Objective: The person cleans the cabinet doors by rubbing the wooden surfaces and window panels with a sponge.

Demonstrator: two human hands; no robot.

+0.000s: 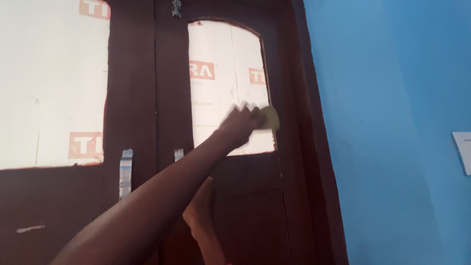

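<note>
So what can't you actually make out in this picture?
- Head view: the raised hand and the yellowish pad it presses near the door's pane edge are motion-blurred; grip and pad type are unclear.
- Which hand it is: unclear, since the arm enters from the bottom edge.
- The other hand: only a forearm shows, cut off below.
- The metal latch is cut off by the top edge.

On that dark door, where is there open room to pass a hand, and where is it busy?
Free patches: the covered pane above the hand, bordered by the arched dark frame; the left pane beside the centre stile; the lower wood panel under the pane. Crowded: the pane's lower right corner, where the blurred hand presses a yellowish pad by the frame edge.
</note>
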